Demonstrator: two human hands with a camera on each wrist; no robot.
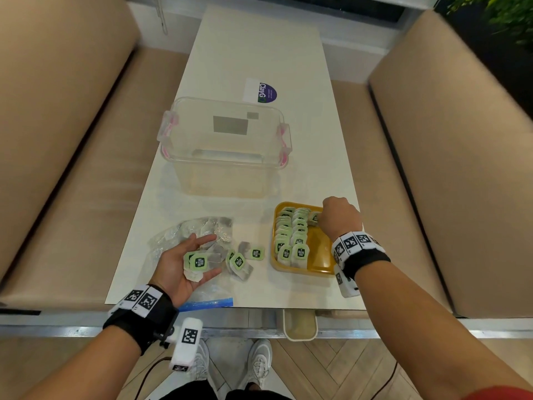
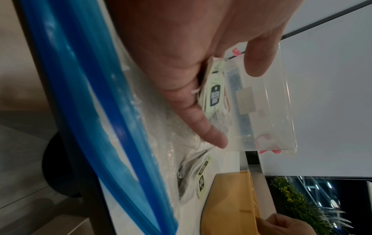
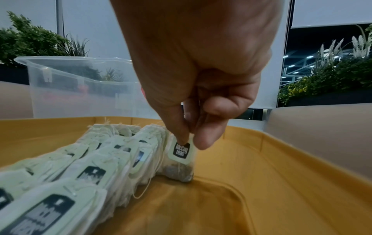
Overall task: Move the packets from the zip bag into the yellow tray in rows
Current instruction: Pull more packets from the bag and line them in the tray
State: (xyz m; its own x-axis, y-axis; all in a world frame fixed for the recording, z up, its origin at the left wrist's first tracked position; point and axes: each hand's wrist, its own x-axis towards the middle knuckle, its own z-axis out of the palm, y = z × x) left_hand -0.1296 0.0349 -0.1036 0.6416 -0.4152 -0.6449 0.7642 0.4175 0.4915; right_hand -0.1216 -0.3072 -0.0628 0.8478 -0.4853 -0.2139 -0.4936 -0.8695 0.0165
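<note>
- Right now the right hand [image 3: 201, 76] pinches one packet [image 3: 181, 155] by its green tag between thumb and forefinger, low in the middle of the right wrist view, with the packet's lower edge on the floor of the yellow tray [image 3: 281, 182]
- That packet stands just beside the two rows of packets [image 3: 84, 171] that fill the lower left of that view, upright and packed close together
- In the head view the left hand [image 1: 184, 267] lies palm up at the lower left of the table, fingers loosely cupped around a small stack of packets [image 1: 199, 262]
- Under and behind that hand lies the zip bag [image 1: 184, 235], crumpled and clear, its blue zip strip at the near table edge
- A few loose packets [image 1: 240, 259] lie on the table [image 1: 259, 53] between the left hand and the tray
- A clear tub [image 1: 225, 145] with pink clips stands in the middle of the frame, above the bag and tray
- A purple-and-white card [image 1: 261, 90] lies beyond the tub
</note>
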